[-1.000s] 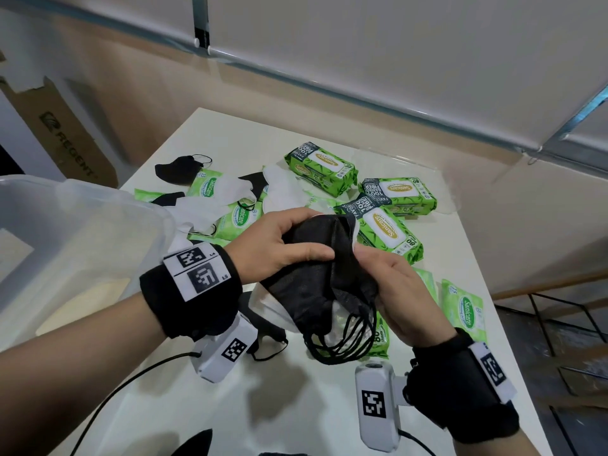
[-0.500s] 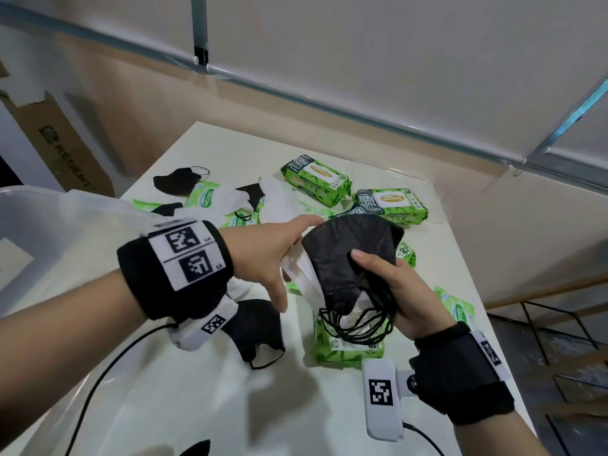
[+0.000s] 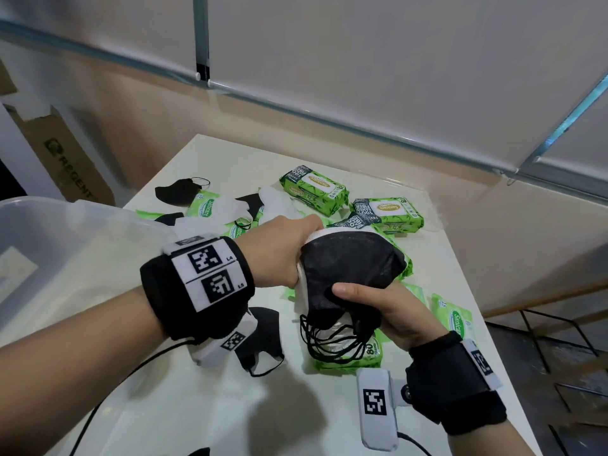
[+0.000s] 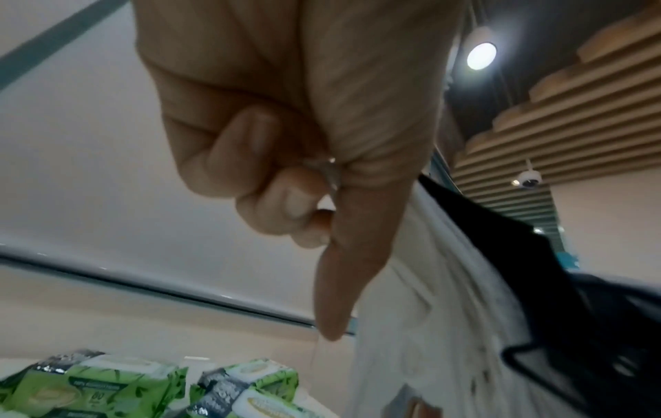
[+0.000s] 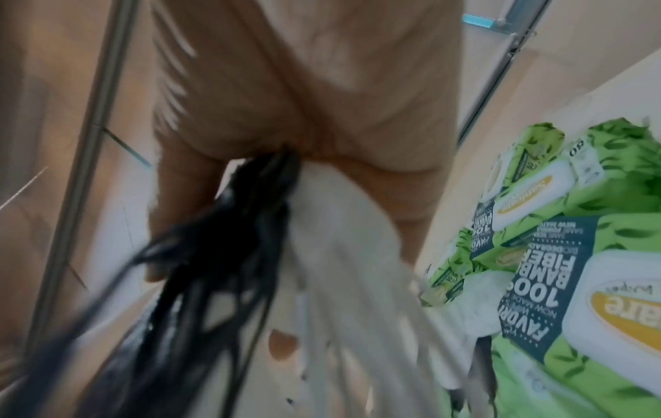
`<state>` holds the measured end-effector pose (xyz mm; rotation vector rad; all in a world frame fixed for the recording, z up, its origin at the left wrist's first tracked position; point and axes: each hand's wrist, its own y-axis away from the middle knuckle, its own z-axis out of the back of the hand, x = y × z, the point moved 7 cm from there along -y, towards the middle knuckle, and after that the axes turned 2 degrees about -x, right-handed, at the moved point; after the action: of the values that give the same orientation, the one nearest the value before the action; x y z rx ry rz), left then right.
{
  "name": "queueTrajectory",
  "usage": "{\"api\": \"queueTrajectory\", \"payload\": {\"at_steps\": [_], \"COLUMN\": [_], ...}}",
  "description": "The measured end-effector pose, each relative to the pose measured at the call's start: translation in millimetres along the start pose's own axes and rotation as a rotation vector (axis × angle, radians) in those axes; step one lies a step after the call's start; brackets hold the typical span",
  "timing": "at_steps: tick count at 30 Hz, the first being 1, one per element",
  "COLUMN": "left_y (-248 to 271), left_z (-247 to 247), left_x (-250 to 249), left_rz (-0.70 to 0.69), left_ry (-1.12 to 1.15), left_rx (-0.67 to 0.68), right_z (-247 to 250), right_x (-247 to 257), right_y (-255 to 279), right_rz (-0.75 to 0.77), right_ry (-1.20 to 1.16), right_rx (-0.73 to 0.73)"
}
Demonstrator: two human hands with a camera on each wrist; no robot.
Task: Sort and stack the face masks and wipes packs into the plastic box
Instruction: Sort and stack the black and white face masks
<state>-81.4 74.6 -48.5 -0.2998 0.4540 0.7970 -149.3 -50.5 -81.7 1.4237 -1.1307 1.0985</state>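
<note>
A stack of face masks (image 3: pixel 345 271), black on top and white beneath, is held above the table between both hands. My right hand (image 3: pixel 362 299) grips its lower end, thumb on the black face, with the black ear loops (image 3: pixel 332 340) dangling below. My left hand (image 3: pixel 296 258) holds the stack's left edge. In the left wrist view its fingers (image 4: pixel 279 195) are curled with a thin white strand among them, beside the white mask (image 4: pixel 429 311). The clear plastic box (image 3: pixel 65 245) is at the left. Large green wipes packs (image 3: pixel 314 189) (image 3: pixel 388 210) lie behind.
A loose black mask (image 3: pixel 263 337) lies under my left wrist and another (image 3: pixel 179 192) at the far left. White masks (image 3: pixel 227 207) and small green wipes packs (image 3: pixel 455 319) are scattered about. The table's right edge (image 3: pixel 487 324) is close. A cardboard box (image 3: pixel 65 169) stands at the back left.
My left hand opened and slid off the top of the stack, then closed again on its left edge. The right hand kept its grip and tilted the stack up.
</note>
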Motion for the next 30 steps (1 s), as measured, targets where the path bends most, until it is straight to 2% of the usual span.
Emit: {"api": "queueTrajectory", "payload": {"at_steps": [3,6,8,12,13,16,19,22,24,26,30], "left_y": [-1.0,2.3,2.9,7.3,8.2,6.3,2.4,0.7,1.3,2.5,6.3], "left_z": [7.5,5.1,7.3,9.3,9.7,11.4,4.6,3.1,2.2,-4.1,-23.9], "left_x": [-5.1,-18.8,-17.2,-3.8,-4.1,-14.7,-13.7,1.8,13.0,19.2,20.5], "left_rz": [-0.038,-0.094,-0.083,-0.017,-0.018,-0.059,-0.021,0.084,0.145,0.201,0.261], "left_ry": [0.032,0.061,0.104,0.049,0.065,0.359,0.674,0.907,1.022,1.142,1.274], "left_rx": [-0.053,-0.063,-0.045,0.197,0.218,0.121,0.013,-0.102,-0.167,-0.153,-0.003], "right_z": [1.9,1.3,5.4,16.2,15.2,-1.0,-7.2,2.0,9.0,16.3,15.2], "right_x": [4.8,9.6,16.3,30.1,31.4,36.3,34.4,21.0,13.1,7.1,-2.6], "right_y": [0.6,0.9,3.6,8.7,8.4,7.0,3.4,4.0,5.4,6.4,1.9], "right_rz": [0.062,0.12,0.177,0.309,0.326,0.388,0.331,0.164,0.126,0.12,0.068], "right_ry": [0.024,0.038,0.079,0.345,0.395,0.51,0.486,0.25,0.137,0.09,-0.027], "right_rx": [-0.037,-0.093,-0.151,-0.278,-0.279,-0.201,-0.186,-0.147,-0.129,-0.183,-0.193]}}
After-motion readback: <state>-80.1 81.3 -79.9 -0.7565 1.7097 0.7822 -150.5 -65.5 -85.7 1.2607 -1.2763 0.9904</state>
